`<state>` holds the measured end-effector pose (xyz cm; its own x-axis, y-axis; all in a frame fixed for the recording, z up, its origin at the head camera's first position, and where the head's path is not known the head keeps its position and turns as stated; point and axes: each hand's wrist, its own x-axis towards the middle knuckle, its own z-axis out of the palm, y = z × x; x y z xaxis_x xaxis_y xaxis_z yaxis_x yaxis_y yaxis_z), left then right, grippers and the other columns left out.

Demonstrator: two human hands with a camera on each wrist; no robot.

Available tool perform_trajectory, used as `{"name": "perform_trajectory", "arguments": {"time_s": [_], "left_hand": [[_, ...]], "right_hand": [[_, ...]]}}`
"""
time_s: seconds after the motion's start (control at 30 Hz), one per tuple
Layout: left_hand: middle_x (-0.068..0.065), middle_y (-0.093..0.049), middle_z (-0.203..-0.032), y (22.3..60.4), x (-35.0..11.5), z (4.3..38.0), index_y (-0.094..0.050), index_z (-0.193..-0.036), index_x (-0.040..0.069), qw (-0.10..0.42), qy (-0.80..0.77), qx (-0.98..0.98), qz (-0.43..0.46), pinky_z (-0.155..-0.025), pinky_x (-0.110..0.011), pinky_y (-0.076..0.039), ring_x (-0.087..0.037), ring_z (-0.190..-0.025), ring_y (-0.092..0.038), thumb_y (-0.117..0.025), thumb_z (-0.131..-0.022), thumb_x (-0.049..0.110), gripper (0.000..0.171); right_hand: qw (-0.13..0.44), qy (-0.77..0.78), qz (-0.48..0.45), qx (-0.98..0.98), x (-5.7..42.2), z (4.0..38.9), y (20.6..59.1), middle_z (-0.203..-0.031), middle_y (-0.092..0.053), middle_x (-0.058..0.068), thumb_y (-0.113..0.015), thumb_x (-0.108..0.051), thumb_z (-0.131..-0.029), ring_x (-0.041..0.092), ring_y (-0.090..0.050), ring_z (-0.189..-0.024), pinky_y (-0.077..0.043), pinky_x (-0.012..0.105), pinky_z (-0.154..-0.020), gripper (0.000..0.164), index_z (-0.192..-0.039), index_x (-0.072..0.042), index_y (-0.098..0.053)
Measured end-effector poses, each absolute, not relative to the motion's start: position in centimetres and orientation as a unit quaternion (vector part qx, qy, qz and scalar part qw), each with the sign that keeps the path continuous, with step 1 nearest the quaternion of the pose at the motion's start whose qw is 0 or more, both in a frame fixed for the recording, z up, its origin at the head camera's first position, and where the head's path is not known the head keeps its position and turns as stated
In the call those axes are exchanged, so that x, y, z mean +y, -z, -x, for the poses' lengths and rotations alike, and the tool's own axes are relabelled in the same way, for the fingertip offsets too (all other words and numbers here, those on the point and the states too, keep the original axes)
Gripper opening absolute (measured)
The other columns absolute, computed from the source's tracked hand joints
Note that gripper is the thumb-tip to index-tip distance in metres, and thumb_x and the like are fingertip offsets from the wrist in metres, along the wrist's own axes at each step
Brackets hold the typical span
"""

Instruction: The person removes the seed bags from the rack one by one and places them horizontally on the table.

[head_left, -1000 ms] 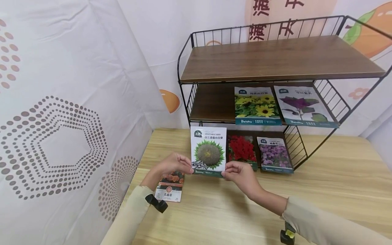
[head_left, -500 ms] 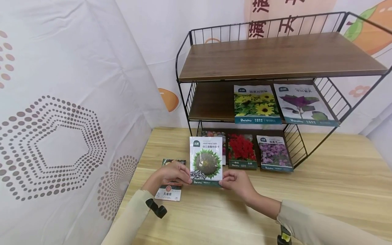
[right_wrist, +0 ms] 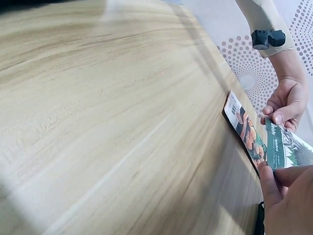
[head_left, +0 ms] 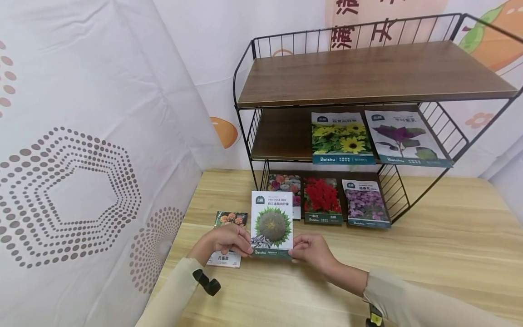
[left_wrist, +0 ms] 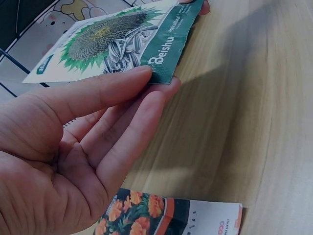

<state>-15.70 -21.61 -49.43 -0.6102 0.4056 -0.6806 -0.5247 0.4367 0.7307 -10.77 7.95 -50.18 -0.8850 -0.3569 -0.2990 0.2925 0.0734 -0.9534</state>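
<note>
A white seed packet [head_left: 272, 222] with a sunflower head and a green bottom band is held up off the table, in front of the shelf's left end. My left hand [head_left: 229, 240] pinches its lower left corner between thumb and fingers, seen closely in the left wrist view. At the lower right corner, my right hand [head_left: 312, 252] grips it with thumb and fingertips. An orange marigold packet [head_left: 231, 219] lies on the table, partly hidden behind my left hand. Behind the held packet, a packet of mixed flowers [head_left: 284, 182] is partly covered on the bottom shelf.
A black wire rack [head_left: 367, 75] with brown boards stands at the back. Its middle level bears a yellow sunflower packet [head_left: 342, 138] and a purple-leaf packet [head_left: 406, 138]. Below are a red flower packet [head_left: 322, 197] and a purple flower packet [head_left: 366, 204].
Both hands have lowered the sunflower packet toward me and slightly left, away from the bottom shelf. The mixed flower packet behind it has come into sight.
</note>
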Motion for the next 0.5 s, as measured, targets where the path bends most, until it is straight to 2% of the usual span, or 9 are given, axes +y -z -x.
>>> {"name": "perform_trajectory", "arguments": {"time_s": [0.07, 0.13, 0.2, 0.27, 0.33, 0.5], "left_hand": [[-0.004, -0.079, -0.081, 49.6, -21.7, 15.6, -0.07, -0.082, 0.013, 0.444, -0.532, 0.72, 0.043, -0.034, -0.016, -0.021, -0.01, -0.067, -0.075, -0.076, -0.087, 0.004, 0.012], [-0.005, -0.078, -0.079, 49.9, -21.7, 15.5, -0.069, -0.081, 0.012, 0.448, -0.543, 0.709, 0.043, -0.037, -0.012, -0.037, -0.011, -0.066, -0.075, -0.074, -0.087, 0.0, 0.014], [-0.005, -0.077, -0.077, 50.2, -21.8, 15.4, -0.069, -0.08, 0.011, 0.451, -0.552, 0.7, 0.044, -0.047, -0.014, -0.054, -0.012, -0.067, -0.075, -0.073, -0.087, -0.004, 0.017], [-0.005, -0.077, -0.076, 50.4, -21.8, 15.3, -0.069, -0.079, 0.01, 0.458, -0.563, 0.687, 0.048, -0.062, -0.02, -0.063, -0.014, -0.069, -0.075, -0.07, -0.087, -0.008, 0.02], [-0.005, -0.076, -0.076, 50.6, -21.9, 15.2, -0.068, -0.078, 0.01, 0.465, -0.565, 0.68, 0.049, -0.069, -0.024, -0.066, -0.014, -0.07, -0.075, -0.069, -0.088, -0.009, 0.022], [-0.005, -0.076, -0.076, 51.2, -22.2, 14.9, -0.069, -0.081, 0.008, 0.477, -0.556, 0.679, 0.042, -0.068, -0.023, -0.065, -0.012, -0.069, -0.075, -0.069, -0.088, -0.008, 0.018]], "right_hand": [[0.244, 0.684, 0.02, 0.688, 7.8, 10.7, 50.4, -0.087, -0.076, 0.023, -0.07, 0.014, -0.085, 0.014, -0.074, -0.072, -0.068, 0.033, -0.072, 0.022, -0.104, 0.02, -0.06], [0.249, 0.685, 0.014, 0.684, 7.6, 10.6, 50.6, -0.086, -0.076, 0.022, -0.07, 0.014, -0.085, 0.014, -0.074, -0.072, -0.068, 0.034, -0.072, 0.021, -0.103, 0.02, -0.06], [0.254, 0.686, 0.006, 0.682, 7.5, 10.4, 50.9, -0.085, -0.076, 0.021, -0.069, 0.014, -0.086, 0.014, -0.074, -0.072, -0.068, 0.035, -0.072, 0.019, -0.102, 0.02, -0.06], [0.257, 0.684, 0.0, 0.683, 7.3, 10.3, 51.1, -0.084, -0.076, 0.02, -0.069, 0.014, -0.086, 0.014, -0.074, -0.072, -0.068, 0.036, -0.073, 0.018, -0.101, 0.02, -0.06], [0.26, 0.681, -0.004, 0.685, 7.1, 10.1, 51.3, -0.084, -0.076, 0.02, -0.069, 0.013, -0.087, 0.014, -0.074, -0.072, -0.068, 0.036, -0.073, 0.017, -0.1, 0.02, -0.061], [0.27, 0.681, -0.011, 0.681, 6.8, 9.8, 51.7, -0.083, -0.076, 0.021, -0.068, 0.013, -0.086, 0.015, -0.074, -0.071, -0.068, 0.036, -0.072, 0.017, -0.1, 0.021, -0.061]]}}
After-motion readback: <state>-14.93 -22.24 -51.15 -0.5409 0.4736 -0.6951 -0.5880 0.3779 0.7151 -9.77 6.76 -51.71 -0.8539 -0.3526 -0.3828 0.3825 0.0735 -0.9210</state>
